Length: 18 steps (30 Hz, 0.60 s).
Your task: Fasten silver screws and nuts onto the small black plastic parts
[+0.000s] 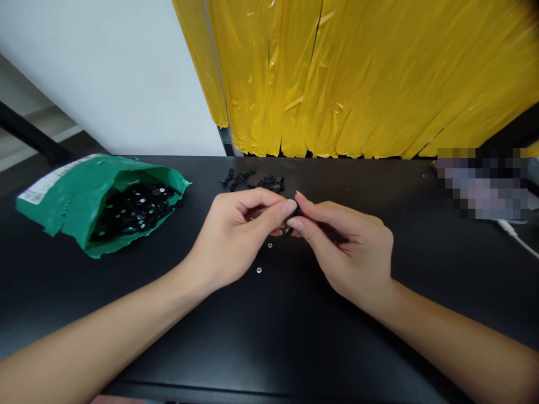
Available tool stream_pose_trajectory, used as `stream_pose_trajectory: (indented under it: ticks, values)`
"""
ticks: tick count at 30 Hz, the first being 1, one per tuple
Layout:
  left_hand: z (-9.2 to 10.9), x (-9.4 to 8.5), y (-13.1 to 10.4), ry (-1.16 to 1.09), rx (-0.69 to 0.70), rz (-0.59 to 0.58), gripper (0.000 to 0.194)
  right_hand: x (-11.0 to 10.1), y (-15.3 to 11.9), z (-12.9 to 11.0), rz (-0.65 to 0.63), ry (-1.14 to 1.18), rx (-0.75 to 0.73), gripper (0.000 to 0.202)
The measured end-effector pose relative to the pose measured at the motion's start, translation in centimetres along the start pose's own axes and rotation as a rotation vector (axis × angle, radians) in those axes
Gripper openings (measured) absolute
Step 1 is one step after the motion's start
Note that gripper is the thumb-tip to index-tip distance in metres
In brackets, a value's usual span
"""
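Observation:
Between the fingertips of both hands is a small black part [297,210], mostly hidden by the thumbs. My left hand [242,230] pinches it from the left, thumb on top. From the right, my right hand [347,241] grips it between thumb and index finger, and a thin dark end pokes out below. Just under the hands, two small silver rings [259,270] lie on the black table [252,336]. A pile of small black parts [269,183] sits behind my left hand.
On the left lies an open green bag [71,196] with many black parts and silver rings inside. A blurred-out object [484,185] with a white cable [517,238] is at the far right. Yellow plastic sheeting [357,78] and a white panel [138,73] stand behind the table.

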State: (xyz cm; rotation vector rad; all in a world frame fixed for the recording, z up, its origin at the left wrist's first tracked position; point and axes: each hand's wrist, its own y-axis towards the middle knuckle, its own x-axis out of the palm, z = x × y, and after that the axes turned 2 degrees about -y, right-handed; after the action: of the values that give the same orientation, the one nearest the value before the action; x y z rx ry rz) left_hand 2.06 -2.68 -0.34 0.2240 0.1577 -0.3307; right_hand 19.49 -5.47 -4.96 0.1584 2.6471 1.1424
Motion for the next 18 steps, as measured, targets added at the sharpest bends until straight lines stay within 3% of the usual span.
stream_pose_trajectory:
  ticks: [4,11,18]
  values:
    - [0.2,-0.1,0.0,-0.078,-0.027,-0.021,0.011,0.1,0.1,-0.1,0.01,0.001,0.031,0.036]
    - [-0.8,-0.3,0.2,-0.326,-0.115,-0.031,0.021,-0.1,0.2,0.0,0.037,-0.048,0.024,0.035]
    - [-0.8,-0.2,0.3,-0.206,-0.079,-0.044,0.026,-0.1,0.1,0.2,0.007,0.001,0.107,0.037]
